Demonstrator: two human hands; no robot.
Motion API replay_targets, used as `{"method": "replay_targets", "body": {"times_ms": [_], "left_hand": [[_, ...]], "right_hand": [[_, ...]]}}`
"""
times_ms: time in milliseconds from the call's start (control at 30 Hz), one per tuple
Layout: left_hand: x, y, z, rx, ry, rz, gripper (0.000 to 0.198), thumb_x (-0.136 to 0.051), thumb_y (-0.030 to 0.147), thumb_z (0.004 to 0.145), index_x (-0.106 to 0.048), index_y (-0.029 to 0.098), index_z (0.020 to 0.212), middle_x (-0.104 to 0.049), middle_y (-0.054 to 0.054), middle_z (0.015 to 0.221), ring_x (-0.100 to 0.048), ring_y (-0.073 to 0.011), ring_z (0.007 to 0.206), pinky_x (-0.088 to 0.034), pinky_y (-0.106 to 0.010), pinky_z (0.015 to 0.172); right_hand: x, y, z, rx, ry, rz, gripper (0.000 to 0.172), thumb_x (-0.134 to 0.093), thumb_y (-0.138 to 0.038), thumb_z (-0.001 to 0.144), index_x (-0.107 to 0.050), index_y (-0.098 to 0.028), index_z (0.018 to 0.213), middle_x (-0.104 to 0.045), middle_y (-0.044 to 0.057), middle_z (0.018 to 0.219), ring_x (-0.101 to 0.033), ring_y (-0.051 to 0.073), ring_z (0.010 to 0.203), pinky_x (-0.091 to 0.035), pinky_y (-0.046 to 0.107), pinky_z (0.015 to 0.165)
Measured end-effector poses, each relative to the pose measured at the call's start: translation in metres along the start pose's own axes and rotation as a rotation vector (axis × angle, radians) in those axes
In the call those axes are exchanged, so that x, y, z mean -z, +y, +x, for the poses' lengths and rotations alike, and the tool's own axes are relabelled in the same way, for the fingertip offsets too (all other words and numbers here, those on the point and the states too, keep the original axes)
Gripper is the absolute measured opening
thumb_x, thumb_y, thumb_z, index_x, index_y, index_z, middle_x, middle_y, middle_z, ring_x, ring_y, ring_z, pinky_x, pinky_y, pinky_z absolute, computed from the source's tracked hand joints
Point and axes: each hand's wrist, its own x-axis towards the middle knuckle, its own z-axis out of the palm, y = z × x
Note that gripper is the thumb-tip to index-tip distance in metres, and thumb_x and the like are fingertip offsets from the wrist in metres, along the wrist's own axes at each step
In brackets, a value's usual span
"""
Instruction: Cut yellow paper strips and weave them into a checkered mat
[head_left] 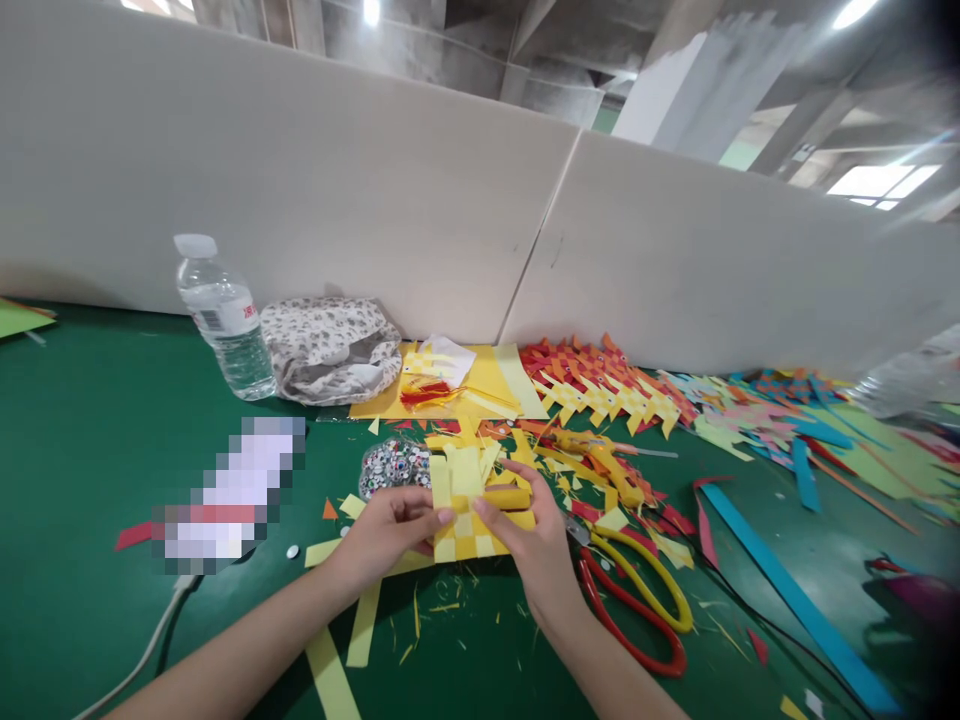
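Note:
A small woven mat of pale yellow and orange-yellow paper strips (466,510) is held just above the green table (90,440). My left hand (386,532) pinches its left edge, thumb on top. My right hand (529,535) grips the right side, fingers closed on an orange-yellow strip that runs across the weave. Loose ends of the pale strips stick up behind the mat.
Scissors with yellow and red handles (637,600) lie right of my right hand. A bag of googly eyes (394,465), a water bottle (225,320), a patterned cloth pouch (330,350), finished woven pieces (607,385), a blue strip (795,600) and loose scraps surround the work. White partitions (300,190) stand behind.

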Motion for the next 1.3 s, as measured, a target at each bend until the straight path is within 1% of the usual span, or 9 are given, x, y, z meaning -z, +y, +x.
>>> {"method": "replay_targets", "body": {"times_ms": [67,233,400,533,667,733,867,1100,1300], "left_hand": [[-0.001,0.002,0.0,0.011,0.013,-0.004,0.024,-0.069,0.038,0.063,-0.061,0.016,0.068,-0.057,0.003,0.057,-0.053,-0.0098,0.053,-0.046,-0.021,0.053],[-0.004,0.008,-0.002,0.059,0.094,-0.103,0.032,-0.064,0.043,0.066,-0.061,0.019,0.086,-0.058,0.004,0.06,-0.056,-0.0111,0.056,-0.048,-0.025,0.056],[-0.003,0.006,-0.003,0.035,0.054,-0.079,0.027,-0.061,0.043,0.069,-0.062,0.016,0.069,-0.061,0.001,0.061,-0.057,-0.0121,0.059,-0.048,-0.025,0.06],[-0.002,0.003,-0.003,0.027,0.058,-0.063,0.026,-0.059,0.041,0.072,-0.063,0.015,0.068,-0.061,0.0,0.061,-0.056,-0.0115,0.057,-0.047,-0.024,0.06],[-0.003,0.004,-0.003,0.036,0.074,-0.086,0.025,-0.061,0.039,0.07,-0.062,0.015,0.061,-0.06,0.0,0.057,-0.055,-0.0111,0.054,-0.047,-0.024,0.059],[-0.003,0.004,-0.002,0.029,0.083,-0.042,0.023,-0.063,0.038,0.068,-0.065,0.015,0.065,-0.063,-0.001,0.062,-0.057,-0.0127,0.058,-0.047,-0.024,0.059],[-0.003,0.0,-0.002,-0.05,0.085,0.036,0.023,-0.065,0.035,0.067,-0.068,0.016,0.08,-0.069,-0.005,0.078,-0.06,-0.0167,0.067,-0.046,-0.025,0.059],[-0.002,-0.003,-0.002,-0.062,0.073,0.074,0.023,-0.065,0.034,0.068,-0.068,0.015,0.081,-0.071,-0.007,0.084,-0.061,-0.0192,0.071,-0.045,-0.028,0.063],[-0.001,-0.005,-0.001,-0.074,0.052,0.048,0.023,-0.063,0.034,0.069,-0.068,0.016,0.083,-0.07,-0.006,0.084,-0.061,-0.0192,0.072,-0.045,-0.028,0.064]], "right_hand": [[0.0,-0.002,-0.001,-0.002,-0.009,-0.007,0.053,-0.074,-0.026,0.058,-0.048,-0.024,0.104,-0.063,-0.001,0.075,-0.061,0.021,0.073,-0.051,0.034,0.067],[0.002,-0.006,-0.001,-0.017,-0.002,0.01,0.052,-0.074,-0.027,0.058,-0.048,-0.025,0.103,-0.064,-0.001,0.076,-0.062,0.021,0.075,-0.051,0.034,0.069],[0.001,-0.003,-0.001,0.009,0.039,-0.009,0.052,-0.074,-0.026,0.057,-0.048,-0.023,0.102,-0.062,0.0,0.074,-0.061,0.021,0.071,-0.051,0.034,0.065],[0.0,0.001,0.0,0.049,0.081,-0.021,0.053,-0.075,-0.028,0.056,-0.048,-0.022,0.101,-0.062,0.0,0.071,-0.061,0.021,0.068,-0.05,0.033,0.061],[0.002,0.0,0.0,0.032,0.049,-0.04,0.051,-0.074,-0.03,0.057,-0.048,-0.023,0.101,-0.061,0.0,0.073,-0.06,0.021,0.069,-0.05,0.033,0.062],[0.002,0.0,-0.001,0.027,0.001,-0.054,0.05,-0.074,-0.031,0.058,-0.049,-0.023,0.101,-0.06,0.0,0.072,-0.059,0.02,0.068,-0.049,0.032,0.062],[-0.002,0.002,-0.004,0.055,-0.093,-0.127,0.045,-0.07,-0.034,0.061,-0.05,-0.022,0.1,-0.06,-0.001,0.068,-0.057,0.018,0.064,-0.047,0.031,0.061],[-0.007,0.009,-0.006,0.084,-0.049,-0.166,0.044,-0.069,-0.037,0.061,-0.051,-0.022,0.098,-0.059,0.0,0.067,-0.056,0.019,0.062,-0.047,0.031,0.058],[-0.004,0.007,-0.005,0.12,-0.072,-0.197,0.043,-0.068,-0.034,0.062,-0.049,-0.022,0.099,-0.06,0.001,0.075,-0.058,0.02,0.07,-0.047,0.031,0.064]]}}
